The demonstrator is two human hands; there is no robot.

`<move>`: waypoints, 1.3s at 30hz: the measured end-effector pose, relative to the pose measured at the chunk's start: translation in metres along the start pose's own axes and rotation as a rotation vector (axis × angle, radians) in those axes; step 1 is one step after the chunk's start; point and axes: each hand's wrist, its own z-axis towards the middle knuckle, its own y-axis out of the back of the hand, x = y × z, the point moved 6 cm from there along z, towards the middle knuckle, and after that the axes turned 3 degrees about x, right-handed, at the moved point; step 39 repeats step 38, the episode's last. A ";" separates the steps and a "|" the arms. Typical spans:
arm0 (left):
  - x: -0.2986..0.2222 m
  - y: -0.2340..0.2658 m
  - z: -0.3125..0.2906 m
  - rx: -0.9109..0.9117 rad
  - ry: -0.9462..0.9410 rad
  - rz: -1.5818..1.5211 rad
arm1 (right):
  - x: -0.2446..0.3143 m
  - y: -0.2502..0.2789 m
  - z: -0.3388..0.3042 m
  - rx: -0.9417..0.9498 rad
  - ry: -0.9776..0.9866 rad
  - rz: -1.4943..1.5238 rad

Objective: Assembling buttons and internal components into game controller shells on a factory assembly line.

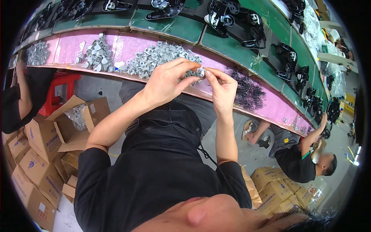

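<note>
In front of me, my left hand [166, 81] and my right hand [223, 92] meet over the near edge of a pink-covered ledge. Between their fingertips sits a small light grey plastic cap [202, 72]. The right thumb and forefinger pinch it from one side, while the left thumb and forefinger close on it from the other. Something dark shows beside the cap, too small to make out. A heap of similar grey plastic parts [148, 58] spreads behind my left hand. To the right of my right hand lies a pile of small black rings [249, 92].
Larger grey caps [99, 56] are heaped farther left. Behind the ledge, a green bench [185, 29] carries black mechanical assemblies [218, 17]. Cardboard boxes [40, 139] and a red stool [62, 87] stand at left. A co-worker [301, 164] sits at right; another person's arm [23, 92] shows far left.
</note>
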 end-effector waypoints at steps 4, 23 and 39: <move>-0.004 0.006 -0.001 -0.046 -0.025 -0.026 | -0.012 -0.004 0.002 0.021 -0.083 0.205; 0.003 0.028 -0.015 -0.065 -0.112 0.022 | -0.016 -0.042 -0.007 -0.056 -0.137 0.175; 0.058 0.168 -0.079 -0.591 0.307 -0.235 | -0.001 -0.201 0.050 0.587 0.428 -0.949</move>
